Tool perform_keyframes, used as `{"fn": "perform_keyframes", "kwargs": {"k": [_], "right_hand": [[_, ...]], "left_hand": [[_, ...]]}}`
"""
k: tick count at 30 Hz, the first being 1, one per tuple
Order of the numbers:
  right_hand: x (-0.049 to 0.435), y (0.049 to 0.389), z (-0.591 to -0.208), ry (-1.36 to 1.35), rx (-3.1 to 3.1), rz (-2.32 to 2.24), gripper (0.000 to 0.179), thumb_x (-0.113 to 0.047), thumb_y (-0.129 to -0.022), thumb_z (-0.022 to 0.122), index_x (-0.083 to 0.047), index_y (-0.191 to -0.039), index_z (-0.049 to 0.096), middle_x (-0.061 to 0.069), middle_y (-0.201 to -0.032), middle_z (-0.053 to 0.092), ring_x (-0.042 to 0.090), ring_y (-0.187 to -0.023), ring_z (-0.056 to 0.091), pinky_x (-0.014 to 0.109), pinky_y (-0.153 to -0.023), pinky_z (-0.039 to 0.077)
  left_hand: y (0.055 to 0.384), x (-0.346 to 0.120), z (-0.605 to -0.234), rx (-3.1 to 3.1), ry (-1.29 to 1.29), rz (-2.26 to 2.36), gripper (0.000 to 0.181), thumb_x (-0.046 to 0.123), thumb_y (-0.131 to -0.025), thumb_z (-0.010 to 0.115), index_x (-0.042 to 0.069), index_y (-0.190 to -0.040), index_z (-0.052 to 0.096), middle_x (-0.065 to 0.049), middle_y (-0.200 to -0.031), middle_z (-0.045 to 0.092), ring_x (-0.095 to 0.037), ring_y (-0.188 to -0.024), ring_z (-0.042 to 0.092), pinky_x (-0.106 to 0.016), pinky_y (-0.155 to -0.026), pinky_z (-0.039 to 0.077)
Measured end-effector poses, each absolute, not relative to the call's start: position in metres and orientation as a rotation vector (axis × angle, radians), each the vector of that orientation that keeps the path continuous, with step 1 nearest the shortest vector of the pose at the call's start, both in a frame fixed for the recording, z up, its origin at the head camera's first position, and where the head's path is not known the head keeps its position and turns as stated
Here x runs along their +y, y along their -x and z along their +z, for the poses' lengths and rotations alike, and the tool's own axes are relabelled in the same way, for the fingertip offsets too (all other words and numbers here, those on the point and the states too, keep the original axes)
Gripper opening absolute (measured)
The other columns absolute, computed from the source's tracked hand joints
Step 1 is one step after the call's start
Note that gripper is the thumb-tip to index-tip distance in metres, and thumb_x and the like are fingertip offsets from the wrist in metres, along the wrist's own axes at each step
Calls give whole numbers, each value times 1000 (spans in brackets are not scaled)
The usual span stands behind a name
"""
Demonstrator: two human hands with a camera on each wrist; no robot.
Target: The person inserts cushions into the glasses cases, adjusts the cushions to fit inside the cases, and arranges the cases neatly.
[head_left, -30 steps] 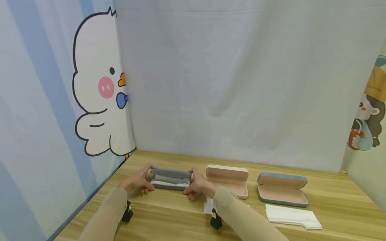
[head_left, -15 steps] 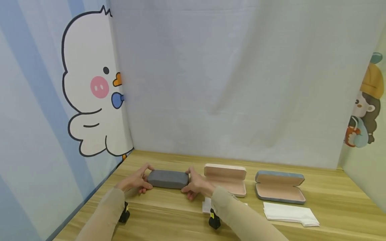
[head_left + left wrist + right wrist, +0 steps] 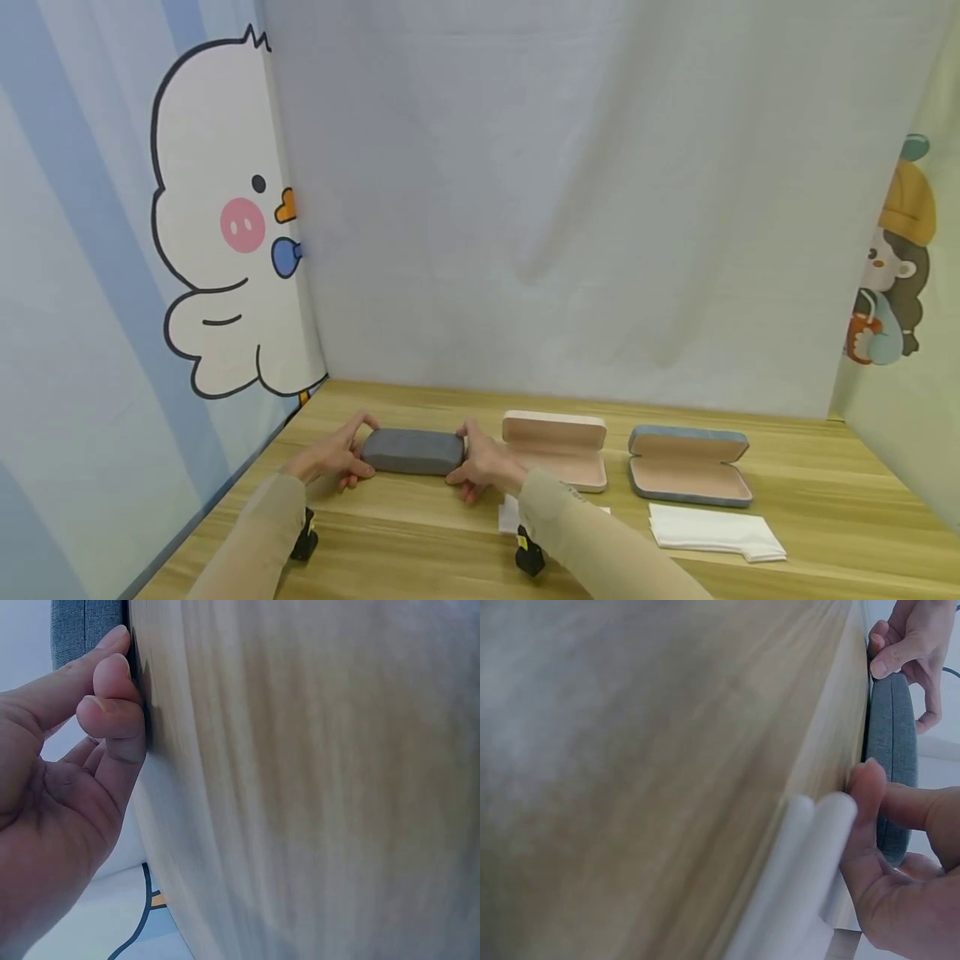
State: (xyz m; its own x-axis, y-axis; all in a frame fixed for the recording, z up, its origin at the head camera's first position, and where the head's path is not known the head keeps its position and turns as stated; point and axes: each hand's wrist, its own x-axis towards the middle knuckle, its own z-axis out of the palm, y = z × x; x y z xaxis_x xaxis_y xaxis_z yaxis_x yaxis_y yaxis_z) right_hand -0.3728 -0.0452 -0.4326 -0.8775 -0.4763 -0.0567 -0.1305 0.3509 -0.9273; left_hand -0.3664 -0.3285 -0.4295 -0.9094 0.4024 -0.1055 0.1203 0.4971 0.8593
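Note:
A grey glasses case (image 3: 412, 452) lies closed on the wooden table at the left, its lid down over the contents. At its left end my left hand (image 3: 333, 454) grips it between thumb and forefinger, thumb at the front and forefinger at the back. My right hand (image 3: 486, 463) holds the opposite end the same way. In the left wrist view a corner of the grey case (image 3: 86, 626) shows beside the thumb, with the other fingers curled near the tabletop. The right wrist view shows the case's long front side (image 3: 892, 727) and both hands.
Right of my right hand stands an open glasses case (image 3: 555, 431) with a pink lining. Further right is an open blue one (image 3: 690, 482). A folded white cloth (image 3: 712, 531) lies before it; another white cloth (image 3: 509, 515) is partly hidden by my right sleeve.
One second ago the grey case stood open, with a grey item and white cloth inside; its lid has since come down shut. Both hands stay at its ends. The head view shifts slightly.

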Motion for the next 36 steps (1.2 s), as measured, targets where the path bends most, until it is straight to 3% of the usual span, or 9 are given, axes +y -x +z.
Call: {"fn": "perform_keyframes", "kwargs": {"k": [8,12,16,21,26,36], "right_hand": [[-41,369,-430,566,2407,-1478,72,13,-74,72,-1,-130,29,18,-56,57,13,-34,50,29,-35,48],[-36,367,-426,588,2455,-1418,74,5,-77,74,0,-135,28,8,-53,53,12,-35,45,25,-35,40],[-28,364,-422,593,2435,-1410,65,-6,-83,72,-4,-135,32,2,-50,47,13,-36,39,25,-36,31],[-12,357,-414,657,2455,-1427,54,-20,-89,69,-5,-131,39,8,-69,56,15,-40,43,24,-37,33],[6,347,-406,674,2460,-1464,52,-29,-91,67,-5,-130,42,18,-90,60,15,-41,46,22,-38,36],[60,335,-401,638,2314,-1576,50,-31,-97,58,-3,-134,40,21,-92,62,11,-38,43,21,-35,28]], "left_hand": [[364,-319,-424,2490,-431,1332,68,-5,-82,69,4,-130,21,-6,-60,53,-12,-45,49,-23,-44,42],[359,-315,-419,2560,-315,1273,80,-4,-76,73,6,-132,17,-4,-57,50,-11,-45,44,-22,-45,38],[352,-313,-412,2600,-247,1247,81,0,-78,73,9,-135,17,-2,-53,44,-11,-44,37,-23,-44,33],[341,-305,-402,2543,-368,1303,73,8,-87,69,7,-137,15,-2,-56,46,-12,-45,37,-25,-45,33],[327,-286,-395,2518,-409,1389,68,12,-89,68,4,-136,20,-5,-63,52,-13,-47,44,-27,-45,38],[308,-226,-397,2271,-309,1618,66,18,-89,70,5,-137,26,-13,-84,62,-15,-55,59,-24,-46,47]]}}
